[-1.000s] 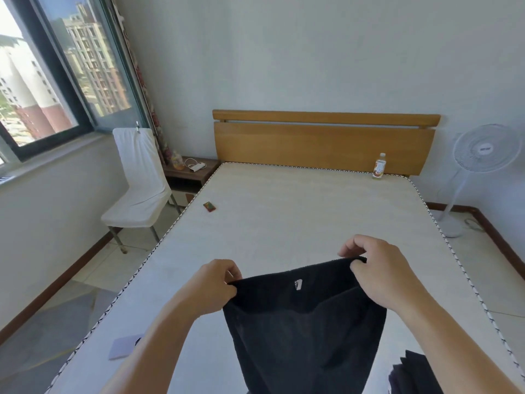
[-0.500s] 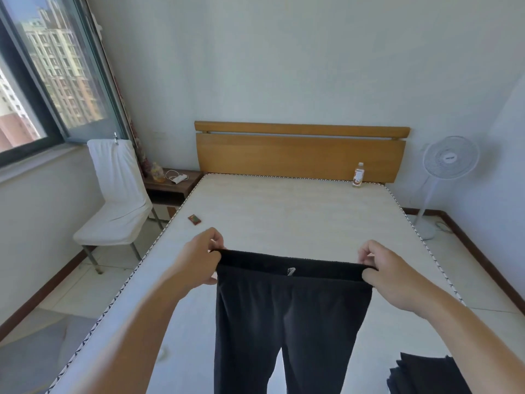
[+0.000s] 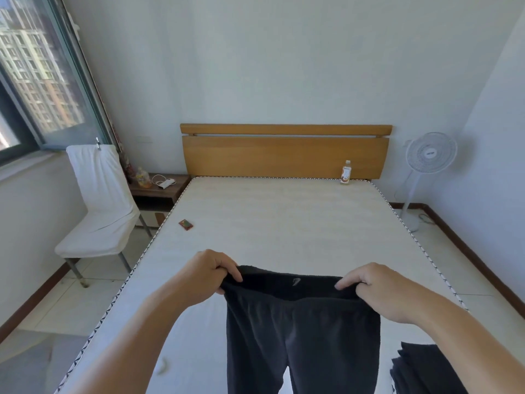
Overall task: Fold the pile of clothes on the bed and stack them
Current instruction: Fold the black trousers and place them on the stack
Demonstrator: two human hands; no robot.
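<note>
A pair of black trousers [image 3: 301, 334] hangs in front of me above the bare mattress [image 3: 284, 223], both legs dropping out of the bottom of the view. My left hand [image 3: 204, 275] grips the left end of the waistband. My right hand [image 3: 380, 291] grips the right end, and the band is stretched fairly flat between them. A small pale logo shows inside the waistband. More dark clothing [image 3: 426, 371] lies on the mattress at the lower right, partly cut off by the frame edge.
A wooden headboard [image 3: 285, 155] closes the far end, with a small bottle [image 3: 346, 172] before it. A small red packet [image 3: 185, 224] lies near the mattress's left edge. A white-covered chair [image 3: 99, 206] and nightstand [image 3: 159, 191] stand left; a pedestal fan [image 3: 426, 163] stands right.
My hands have spread the waistband from a bunched hold into a taut line and the trousers now hang open with both legs showing. The view has tilted upward.
</note>
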